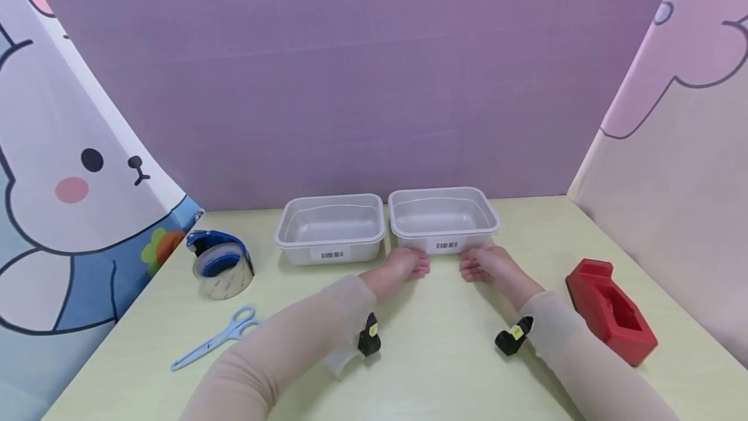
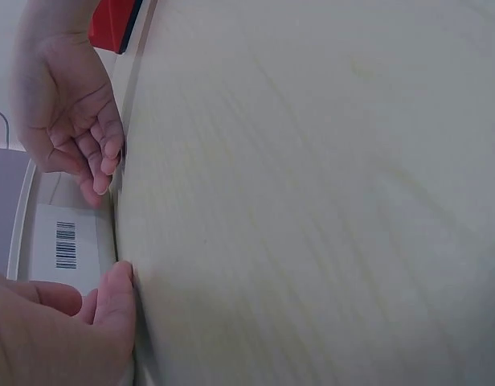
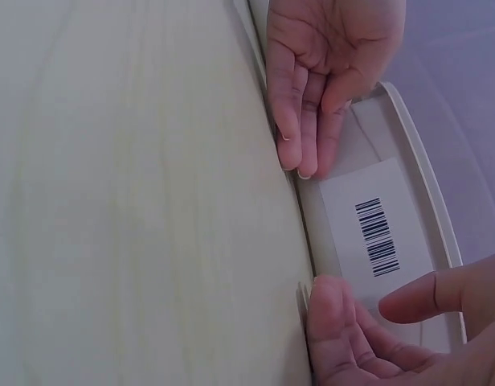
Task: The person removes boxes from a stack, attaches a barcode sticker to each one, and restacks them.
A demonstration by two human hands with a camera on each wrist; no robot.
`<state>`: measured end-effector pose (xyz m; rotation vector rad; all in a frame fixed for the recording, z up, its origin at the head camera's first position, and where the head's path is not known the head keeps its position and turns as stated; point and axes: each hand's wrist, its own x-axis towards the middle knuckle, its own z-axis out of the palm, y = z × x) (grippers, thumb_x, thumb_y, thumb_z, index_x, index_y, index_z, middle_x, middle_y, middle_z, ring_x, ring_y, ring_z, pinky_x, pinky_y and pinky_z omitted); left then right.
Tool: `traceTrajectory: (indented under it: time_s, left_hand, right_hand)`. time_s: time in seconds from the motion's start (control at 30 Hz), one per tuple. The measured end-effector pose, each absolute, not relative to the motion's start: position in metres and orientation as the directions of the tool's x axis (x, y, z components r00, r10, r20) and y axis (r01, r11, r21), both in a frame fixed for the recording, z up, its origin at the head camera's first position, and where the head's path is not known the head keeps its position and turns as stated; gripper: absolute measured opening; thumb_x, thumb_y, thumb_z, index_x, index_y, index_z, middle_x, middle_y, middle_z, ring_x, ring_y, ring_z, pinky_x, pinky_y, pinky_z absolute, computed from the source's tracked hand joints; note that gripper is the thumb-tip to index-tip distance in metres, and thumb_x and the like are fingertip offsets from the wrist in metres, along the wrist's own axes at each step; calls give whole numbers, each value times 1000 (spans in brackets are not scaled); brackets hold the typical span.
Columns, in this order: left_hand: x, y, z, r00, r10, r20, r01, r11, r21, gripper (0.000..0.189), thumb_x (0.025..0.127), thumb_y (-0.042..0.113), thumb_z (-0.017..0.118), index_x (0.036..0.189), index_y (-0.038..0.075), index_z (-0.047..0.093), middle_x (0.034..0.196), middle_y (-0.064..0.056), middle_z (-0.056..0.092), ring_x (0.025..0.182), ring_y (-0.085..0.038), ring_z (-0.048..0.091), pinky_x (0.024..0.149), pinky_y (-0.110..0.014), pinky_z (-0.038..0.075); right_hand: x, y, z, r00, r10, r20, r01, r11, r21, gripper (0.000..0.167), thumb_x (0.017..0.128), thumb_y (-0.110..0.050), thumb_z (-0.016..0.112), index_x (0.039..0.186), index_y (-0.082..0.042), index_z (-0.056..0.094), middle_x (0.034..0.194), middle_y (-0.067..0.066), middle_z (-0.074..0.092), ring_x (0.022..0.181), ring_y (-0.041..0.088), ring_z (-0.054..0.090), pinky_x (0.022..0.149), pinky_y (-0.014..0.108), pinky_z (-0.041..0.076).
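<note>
Two white plastic containers stand side by side at the back of the table, each with a barcode label facing me. At the right container (image 1: 445, 213), my left hand (image 1: 403, 266) is by the front left corner. My right hand (image 1: 492, 266) is by its front right corner, fingers loosely bent. Both hands' fingertips lie low along the front wall, close to the tabletop, and neither hand grips the wall. Between them the barcode label (image 3: 376, 233) shows in the right wrist view. The left container (image 1: 330, 229) stands beside, with no hand on it.
A blue tape dispenser with a clear tape roll (image 1: 224, 271) lies at the left, and light blue scissors (image 1: 217, 338) lie nearer to me. A red tape dispenser base (image 1: 610, 310) is beside my right forearm. A purple backdrop (image 1: 374, 83) rises directly behind the containers.
</note>
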<state>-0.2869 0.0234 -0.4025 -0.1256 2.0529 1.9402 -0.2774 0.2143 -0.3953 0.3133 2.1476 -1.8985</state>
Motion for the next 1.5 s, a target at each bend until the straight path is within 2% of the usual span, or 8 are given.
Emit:
traceTrajectory:
  time_s: [0.2,0.4,0.63,0.9,1.17,1.4,1.5]
  left_hand:
    - [-284,19,-391,-944,175,-281,-267,103,958,32,90,-9,52,121,-10,58,115,-26,65,105,-35,66,90,-34,57]
    - [-280,14,-381,-939,220,-266,-242,129,962,32,92,-7,50,123,-9,57,121,-27,62,110,-36,64,93,-35,55]
    - [-276,6,-368,-925,274,-262,-232,137,963,33,94,-4,49,125,-9,56,125,-27,60,113,-37,61,98,-37,53]
    - [-274,-9,-342,-905,347,-244,-199,161,967,37,95,-1,51,132,-8,51,132,-27,56,124,-40,54,107,-43,45]
    - [-287,-43,-317,-923,328,-201,-163,142,976,44,96,-5,49,139,-8,43,141,-25,49,131,-36,49,112,-39,40]
    - [-300,-90,-306,-944,317,-92,-37,175,984,45,97,0,47,141,-8,40,146,-25,43,135,-36,43,115,-40,35]
    - [-301,-112,-306,-956,286,-59,4,215,977,45,98,4,50,141,-4,42,146,-22,45,137,-34,42,116,-40,34]
  right_hand:
    - [-272,214,-389,-952,-57,-299,288,151,-946,37,96,-7,50,123,18,47,75,4,68,64,11,66,67,26,59]
    - [-264,211,-375,-955,-121,-271,245,197,-949,37,95,-9,46,120,17,49,76,2,68,66,9,66,70,26,59]
    - [-261,211,-354,-959,-177,-223,186,205,-961,29,95,-10,50,112,14,55,76,2,69,68,9,67,70,25,59]
    - [-263,215,-326,-972,-150,-180,142,231,-963,43,98,-15,51,127,17,48,82,0,71,77,9,69,78,25,59]
    - [-271,223,-311,-988,-129,-84,51,246,-968,47,99,-17,50,133,16,46,91,-1,72,84,6,69,83,22,57]
    - [-281,231,-302,-995,-69,-73,50,292,-955,49,98,-18,53,134,14,45,88,-8,69,85,3,67,87,22,56]
    - [-284,234,-301,-996,-32,-84,70,300,-951,50,98,-19,54,136,12,44,91,-6,68,87,4,65,88,21,55]
